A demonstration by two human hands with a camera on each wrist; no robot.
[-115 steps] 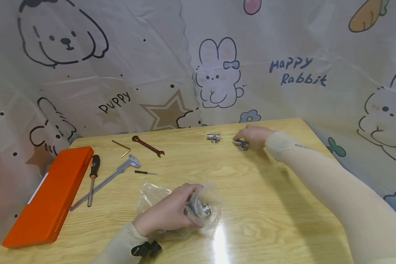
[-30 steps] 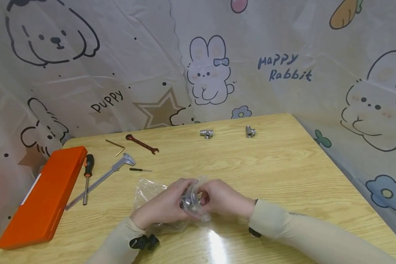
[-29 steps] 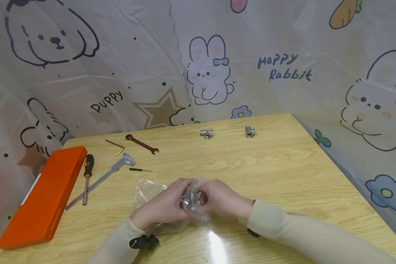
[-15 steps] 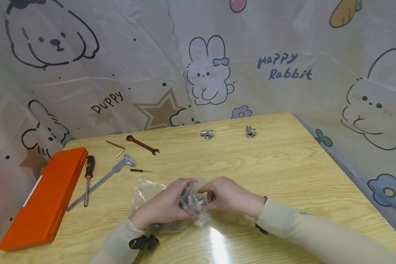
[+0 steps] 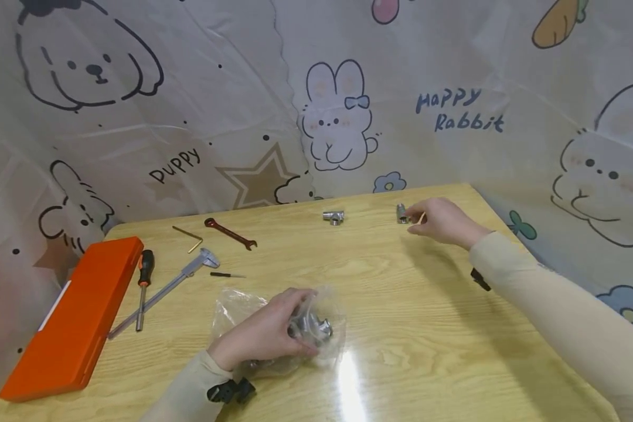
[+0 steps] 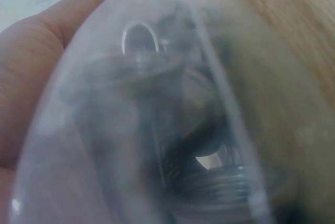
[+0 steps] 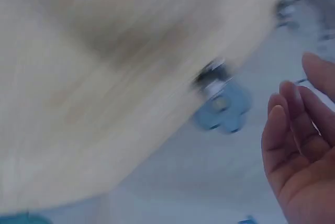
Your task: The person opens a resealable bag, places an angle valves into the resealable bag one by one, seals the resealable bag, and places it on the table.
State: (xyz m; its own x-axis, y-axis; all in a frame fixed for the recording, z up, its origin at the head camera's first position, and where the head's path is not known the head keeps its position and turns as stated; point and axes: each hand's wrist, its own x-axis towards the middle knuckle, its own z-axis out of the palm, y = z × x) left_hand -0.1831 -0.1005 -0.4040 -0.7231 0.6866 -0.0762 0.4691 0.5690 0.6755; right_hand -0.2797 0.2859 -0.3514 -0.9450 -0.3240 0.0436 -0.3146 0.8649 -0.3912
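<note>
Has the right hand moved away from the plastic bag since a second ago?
Yes. The right hand has left the plastic bag and reached to the table's far side, beside the right-hand metal fitting.

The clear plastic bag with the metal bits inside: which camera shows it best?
The head view: the whole plastic bag lies under the left hand. The left wrist view shows it blurred, too close; the right wrist view misses it.

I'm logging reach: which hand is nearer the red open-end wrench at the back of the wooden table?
Left. The left hand grips the clear plastic bag of metal fittings in front of the red open-end wrench; the right hand is far off to the wrench's right.
</note>
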